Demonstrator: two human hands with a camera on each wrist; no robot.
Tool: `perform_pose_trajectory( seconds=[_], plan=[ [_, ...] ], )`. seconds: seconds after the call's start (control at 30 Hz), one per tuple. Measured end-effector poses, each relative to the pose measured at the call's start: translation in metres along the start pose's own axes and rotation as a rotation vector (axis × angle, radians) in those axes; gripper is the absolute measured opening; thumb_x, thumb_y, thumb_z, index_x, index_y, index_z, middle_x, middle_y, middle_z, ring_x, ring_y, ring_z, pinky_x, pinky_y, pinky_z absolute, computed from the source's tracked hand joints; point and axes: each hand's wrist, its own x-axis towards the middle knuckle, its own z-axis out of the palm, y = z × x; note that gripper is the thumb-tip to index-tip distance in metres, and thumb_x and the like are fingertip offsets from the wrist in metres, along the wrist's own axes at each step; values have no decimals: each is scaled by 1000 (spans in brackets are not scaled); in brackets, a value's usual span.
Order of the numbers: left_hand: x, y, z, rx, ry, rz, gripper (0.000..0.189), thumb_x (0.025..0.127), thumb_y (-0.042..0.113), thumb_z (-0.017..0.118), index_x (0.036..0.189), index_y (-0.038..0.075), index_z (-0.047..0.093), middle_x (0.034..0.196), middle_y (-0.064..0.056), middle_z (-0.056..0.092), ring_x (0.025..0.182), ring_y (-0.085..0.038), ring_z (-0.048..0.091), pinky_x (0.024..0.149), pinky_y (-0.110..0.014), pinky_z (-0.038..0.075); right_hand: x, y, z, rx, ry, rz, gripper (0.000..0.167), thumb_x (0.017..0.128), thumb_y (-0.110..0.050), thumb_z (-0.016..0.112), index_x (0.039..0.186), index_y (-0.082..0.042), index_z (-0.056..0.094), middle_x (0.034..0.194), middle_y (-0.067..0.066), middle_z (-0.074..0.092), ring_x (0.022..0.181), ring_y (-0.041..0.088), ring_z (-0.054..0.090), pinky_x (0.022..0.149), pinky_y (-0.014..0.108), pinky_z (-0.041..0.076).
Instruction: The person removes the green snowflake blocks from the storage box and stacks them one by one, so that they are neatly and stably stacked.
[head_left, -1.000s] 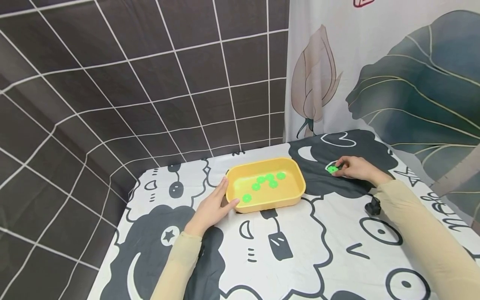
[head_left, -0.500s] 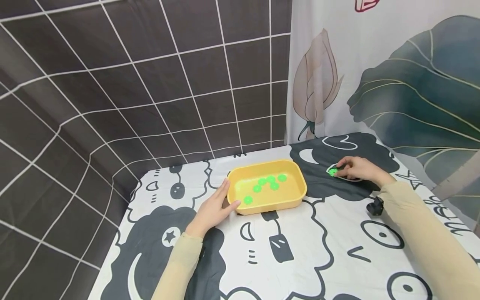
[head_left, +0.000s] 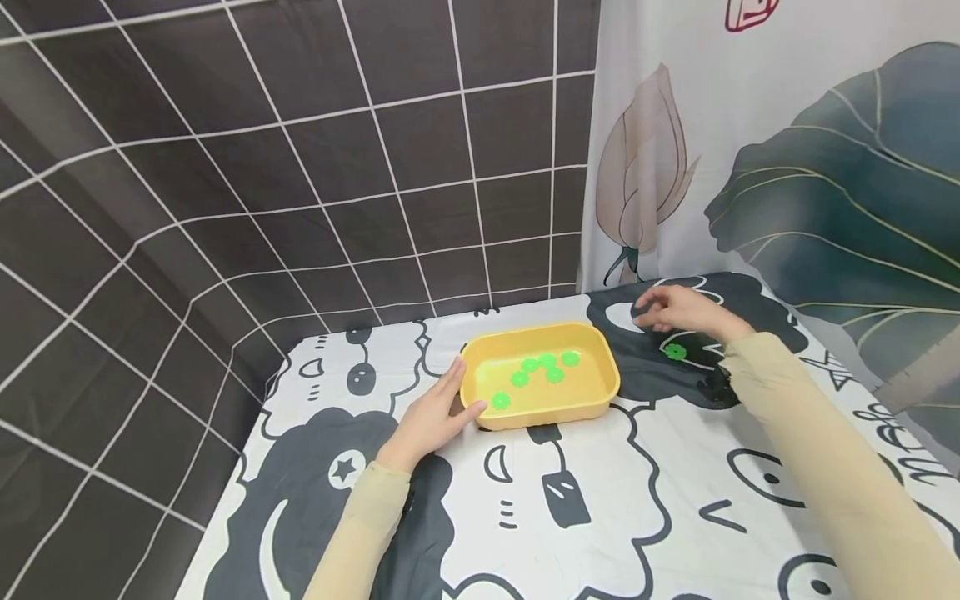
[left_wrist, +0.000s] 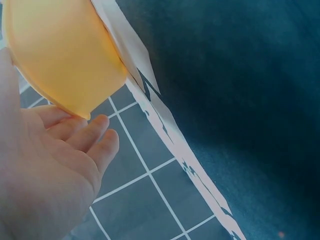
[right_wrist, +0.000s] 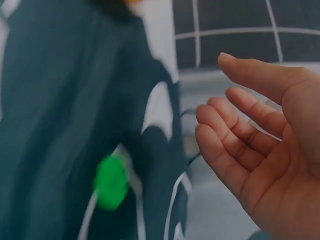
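Note:
A yellow tray (head_left: pixel 558 414) sits on the printed cloth, with several small green flower-shaped discs (head_left: pixel 555 374) lying inside. My left hand (head_left: pixel 429 423) rests at its left end, thumb at the near corner and fingers along the outer side. In the left wrist view the fingers look relaxed against the rim of the tray (left_wrist: pixel 70 55). My right hand (head_left: pixel 686 309) hovers right of the tray, fingers loosely bent; the right wrist view shows nothing in the hand (right_wrist: pixel 265 135). Another green disc (head_left: pixel 676 352) lies on the cloth's dark print below it, blurred in the right wrist view.
The cloth (head_left: pixel 600 508) has a black and white cartoon print. Behind it and to the left hangs dark fabric with a white grid (head_left: pixel 390 167). A curtain with a leaf and bud print (head_left: pixel 847 183) hangs at the back right.
My right hand has let go of the green disc on the cloth and moved up and left. My left hand and the tray keep their places; the head view has shifted slightly.

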Motion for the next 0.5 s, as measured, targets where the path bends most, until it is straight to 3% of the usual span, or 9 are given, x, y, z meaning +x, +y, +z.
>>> perform_pose_trajectory(
  seconds=[0.27,0.5],
  plan=[
    [1,-1,1,13,-10,-15,91,95,73,44,161,14,21,167,5,14,150,-23,26,118,-44,30,25,-48,3,-1,-37,-84,46,93,-27,73,125,3,59,89,16,67,77,29,64,73,36,51],
    [2,-2,2,29,-5,-3,91,95,73,44,161,14,21,167,4,15,151,-21,25,119,-42,28,39,-79,10,-9,-74,-135,43,93,-24,74,124,2,61,89,11,67,74,19,65,77,39,55]
  ],
)
